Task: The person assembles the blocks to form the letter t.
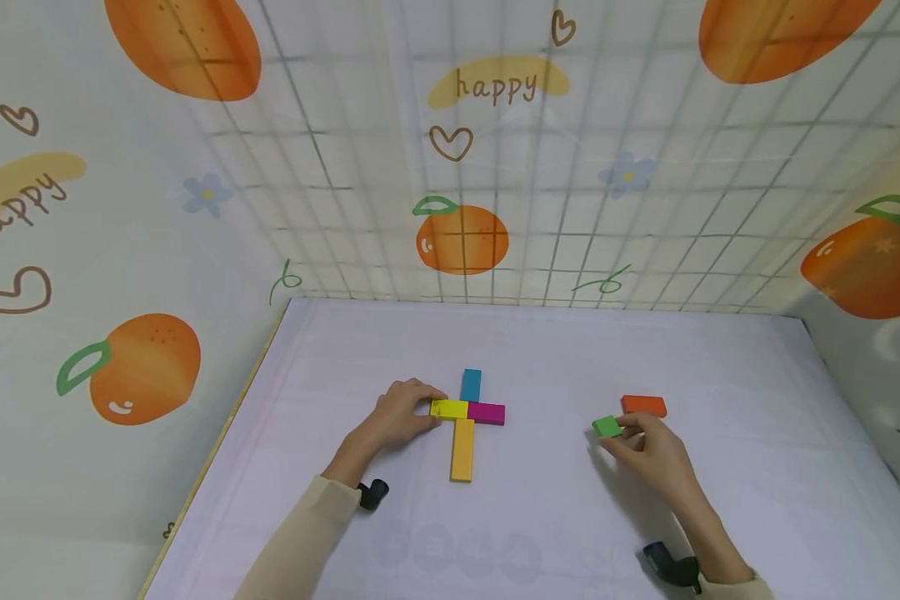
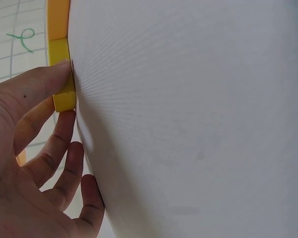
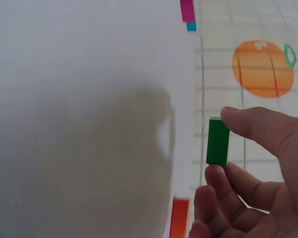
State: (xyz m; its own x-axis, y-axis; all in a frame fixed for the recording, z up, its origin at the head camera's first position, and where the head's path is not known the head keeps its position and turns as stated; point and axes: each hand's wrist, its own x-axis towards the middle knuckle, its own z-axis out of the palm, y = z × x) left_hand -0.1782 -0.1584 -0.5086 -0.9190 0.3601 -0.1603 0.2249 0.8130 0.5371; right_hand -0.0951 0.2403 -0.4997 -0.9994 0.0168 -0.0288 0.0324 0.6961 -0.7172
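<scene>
My left hand (image 1: 402, 414) pinches the outer end of a yellow block (image 1: 450, 409) between thumb and fingers, with the block lying on the table. Around that block sit a blue block (image 1: 471, 385) behind, a magenta block (image 1: 487, 413) to the right and a long orange-yellow block (image 1: 462, 451) in front, together forming a cross. My right hand (image 1: 654, 457) holds a small green block (image 3: 218, 141) by its two ends, raised off the table over its shadow. Just behind that hand lies a red-orange block (image 1: 643, 406), also partly in the right wrist view.
A white-covered table (image 1: 555, 517) carries the blocks. Printed cloth walls with oranges and grid lines stand at the back (image 1: 540, 167) and sides. Small black devices (image 1: 373, 495) are worn at both wrists.
</scene>
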